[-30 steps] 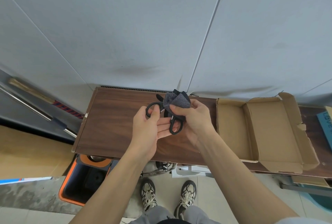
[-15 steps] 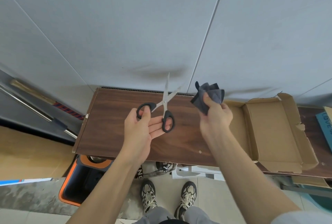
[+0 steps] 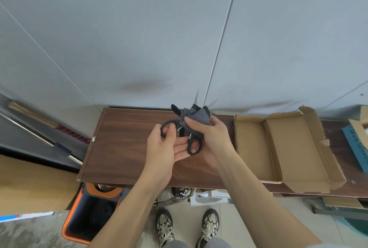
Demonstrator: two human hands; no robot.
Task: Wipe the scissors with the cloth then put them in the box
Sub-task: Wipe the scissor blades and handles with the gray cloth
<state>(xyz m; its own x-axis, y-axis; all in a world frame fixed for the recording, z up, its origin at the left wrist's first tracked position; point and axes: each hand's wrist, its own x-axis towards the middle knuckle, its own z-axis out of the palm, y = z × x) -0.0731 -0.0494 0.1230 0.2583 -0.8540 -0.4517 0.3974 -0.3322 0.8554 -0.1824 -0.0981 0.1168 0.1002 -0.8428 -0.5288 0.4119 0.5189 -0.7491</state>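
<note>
1. Left hand (image 3: 165,146) grips the scissors (image 3: 185,138) by the black handles, thumb laid over the left loop, fingers under the right loop.
2. Right hand (image 3: 211,138) is closed on the grey cloth (image 3: 196,119), which is bunched around the blades; the blades are hidden.
3. Both hands are above the brown tabletop (image 3: 123,148).
4. The cardboard box (image 3: 286,148) lies open on the tabletop to the right, apart from the hands.
</note>
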